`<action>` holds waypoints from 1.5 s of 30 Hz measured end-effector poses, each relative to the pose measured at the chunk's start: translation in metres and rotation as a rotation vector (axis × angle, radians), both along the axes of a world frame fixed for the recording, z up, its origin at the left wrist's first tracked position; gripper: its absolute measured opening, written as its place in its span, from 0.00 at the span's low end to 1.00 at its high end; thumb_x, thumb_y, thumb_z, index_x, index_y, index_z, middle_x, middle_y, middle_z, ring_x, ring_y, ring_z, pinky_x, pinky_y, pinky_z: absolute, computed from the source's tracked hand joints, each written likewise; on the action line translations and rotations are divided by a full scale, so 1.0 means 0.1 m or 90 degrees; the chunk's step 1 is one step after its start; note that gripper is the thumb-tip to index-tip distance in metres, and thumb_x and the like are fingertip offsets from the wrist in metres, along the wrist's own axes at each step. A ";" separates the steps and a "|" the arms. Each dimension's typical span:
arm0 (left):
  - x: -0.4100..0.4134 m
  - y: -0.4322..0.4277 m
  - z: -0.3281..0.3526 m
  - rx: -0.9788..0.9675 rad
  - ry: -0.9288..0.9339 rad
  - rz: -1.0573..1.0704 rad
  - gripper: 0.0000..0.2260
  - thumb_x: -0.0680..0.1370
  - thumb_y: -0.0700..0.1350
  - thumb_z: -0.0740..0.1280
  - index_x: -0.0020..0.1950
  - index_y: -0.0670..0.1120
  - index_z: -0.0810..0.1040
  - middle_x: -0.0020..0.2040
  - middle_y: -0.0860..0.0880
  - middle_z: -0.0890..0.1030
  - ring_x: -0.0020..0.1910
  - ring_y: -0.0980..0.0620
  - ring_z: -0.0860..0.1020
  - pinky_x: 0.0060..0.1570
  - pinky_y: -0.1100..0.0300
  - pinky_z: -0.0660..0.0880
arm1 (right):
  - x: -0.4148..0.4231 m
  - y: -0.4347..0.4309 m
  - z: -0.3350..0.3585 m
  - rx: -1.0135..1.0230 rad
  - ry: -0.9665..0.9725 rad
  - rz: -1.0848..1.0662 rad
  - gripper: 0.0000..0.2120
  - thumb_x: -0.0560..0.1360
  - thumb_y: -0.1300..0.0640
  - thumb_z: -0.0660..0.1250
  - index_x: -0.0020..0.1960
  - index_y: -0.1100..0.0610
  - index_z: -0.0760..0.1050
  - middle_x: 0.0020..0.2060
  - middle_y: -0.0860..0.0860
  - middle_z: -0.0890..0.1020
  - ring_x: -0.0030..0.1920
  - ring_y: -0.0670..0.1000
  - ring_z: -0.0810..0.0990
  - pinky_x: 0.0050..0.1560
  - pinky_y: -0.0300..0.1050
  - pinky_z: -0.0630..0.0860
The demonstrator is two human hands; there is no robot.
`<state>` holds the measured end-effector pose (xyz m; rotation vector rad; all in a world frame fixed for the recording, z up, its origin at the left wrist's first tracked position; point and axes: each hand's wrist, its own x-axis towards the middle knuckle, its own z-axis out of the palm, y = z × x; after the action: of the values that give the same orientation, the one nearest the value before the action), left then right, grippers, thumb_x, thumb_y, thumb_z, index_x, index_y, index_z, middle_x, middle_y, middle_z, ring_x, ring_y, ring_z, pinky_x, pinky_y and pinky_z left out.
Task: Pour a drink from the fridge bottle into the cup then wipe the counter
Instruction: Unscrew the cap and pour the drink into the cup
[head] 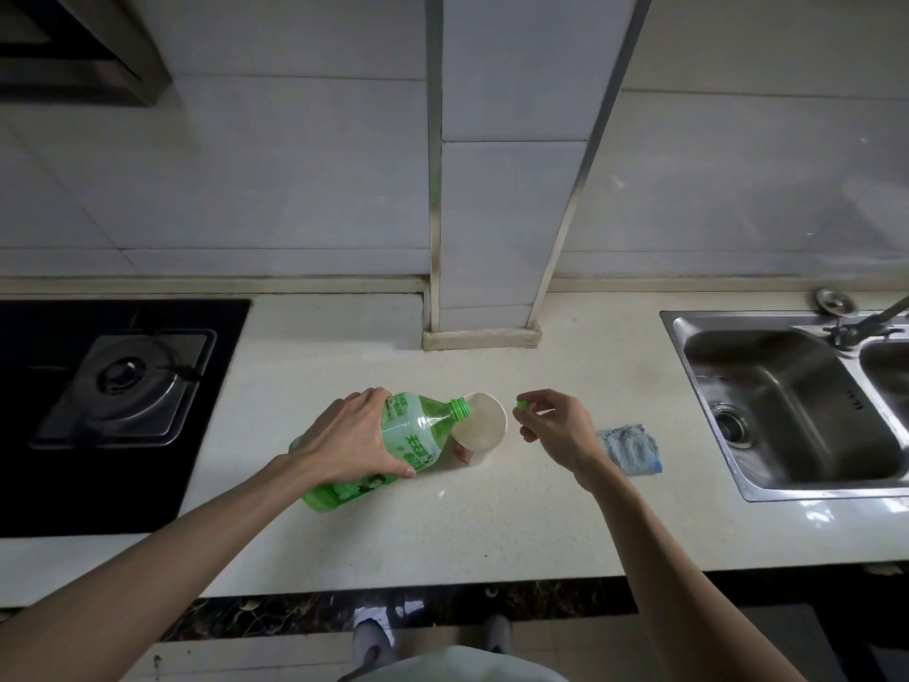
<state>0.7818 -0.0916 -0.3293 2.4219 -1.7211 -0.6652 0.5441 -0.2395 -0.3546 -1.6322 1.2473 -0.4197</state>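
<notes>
My left hand [351, 438] grips a green plastic bottle [418, 435] around its middle and tips it to the right. The bottle's open neck rests at the rim of a white paper cup [484, 425] that stands on the pale counter [442, 529]. My right hand [553, 428] hovers just right of the cup and pinches the small green bottle cap [521, 404] between thumb and fingertips. A crumpled blue cloth [632, 447] lies on the counter to the right of my right hand.
A black gas hob [118, 386] with one burner fills the counter's left end. A steel sink [797, 401] with a tap sits at the right. A tiled pillar [484, 307] juts from the wall behind the cup.
</notes>
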 end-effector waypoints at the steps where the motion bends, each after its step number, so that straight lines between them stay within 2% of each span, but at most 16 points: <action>1: 0.00 0.00 0.00 -0.001 0.002 0.000 0.40 0.62 0.66 0.77 0.64 0.47 0.67 0.57 0.52 0.72 0.52 0.53 0.72 0.47 0.62 0.68 | 0.00 0.00 0.00 -0.001 -0.001 -0.001 0.11 0.76 0.57 0.70 0.57 0.59 0.80 0.42 0.52 0.83 0.33 0.46 0.82 0.33 0.32 0.74; 5: 0.01 -0.01 -0.01 -0.001 0.002 0.000 0.40 0.61 0.67 0.77 0.64 0.47 0.67 0.57 0.52 0.72 0.53 0.53 0.72 0.50 0.61 0.71 | -0.02 0.01 0.02 0.001 -0.011 -0.008 0.11 0.76 0.58 0.70 0.57 0.59 0.80 0.42 0.52 0.83 0.34 0.47 0.82 0.38 0.38 0.79; 9: 0.02 -0.01 -0.02 0.002 -0.012 -0.002 0.41 0.60 0.69 0.76 0.63 0.48 0.67 0.57 0.52 0.73 0.53 0.53 0.72 0.52 0.58 0.74 | -0.04 0.02 0.01 0.009 -0.022 -0.012 0.10 0.76 0.58 0.70 0.57 0.59 0.80 0.43 0.53 0.83 0.33 0.47 0.82 0.34 0.33 0.75; 15: 0.01 -0.01 -0.03 0.004 -0.037 -0.014 0.43 0.58 0.72 0.73 0.63 0.48 0.67 0.56 0.53 0.74 0.51 0.53 0.74 0.51 0.56 0.76 | -0.09 0.04 0.00 0.010 -0.023 -0.017 0.10 0.76 0.59 0.70 0.56 0.60 0.80 0.43 0.53 0.83 0.33 0.48 0.82 0.34 0.34 0.76; 28: -0.02 -0.02 -0.01 0.009 -0.025 -0.015 0.43 0.60 0.70 0.75 0.66 0.47 0.66 0.58 0.51 0.73 0.53 0.52 0.73 0.54 0.56 0.75 | -0.14 0.06 0.00 0.017 -0.021 -0.015 0.11 0.76 0.58 0.70 0.57 0.60 0.80 0.43 0.53 0.83 0.34 0.47 0.82 0.33 0.32 0.75; 32: -0.03 -0.01 0.01 0.009 -0.018 -0.010 0.41 0.61 0.68 0.76 0.65 0.47 0.67 0.57 0.52 0.72 0.53 0.53 0.72 0.51 0.59 0.72 | -0.15 0.07 0.00 0.017 -0.020 -0.020 0.11 0.76 0.58 0.70 0.57 0.60 0.80 0.43 0.53 0.83 0.33 0.47 0.81 0.33 0.32 0.75; 45: -0.02 0.00 0.08 -0.001 -0.033 -0.001 0.42 0.61 0.68 0.76 0.66 0.47 0.67 0.59 0.51 0.74 0.53 0.53 0.73 0.50 0.59 0.72 | -0.12 0.06 0.00 0.013 -0.020 -0.015 0.11 0.76 0.58 0.70 0.57 0.61 0.80 0.43 0.54 0.83 0.34 0.49 0.82 0.32 0.31 0.75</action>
<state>0.7800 -0.0920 -0.3210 2.4588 -1.7419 -0.6067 0.5324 -0.2333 -0.3547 -1.5890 1.2446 -0.4442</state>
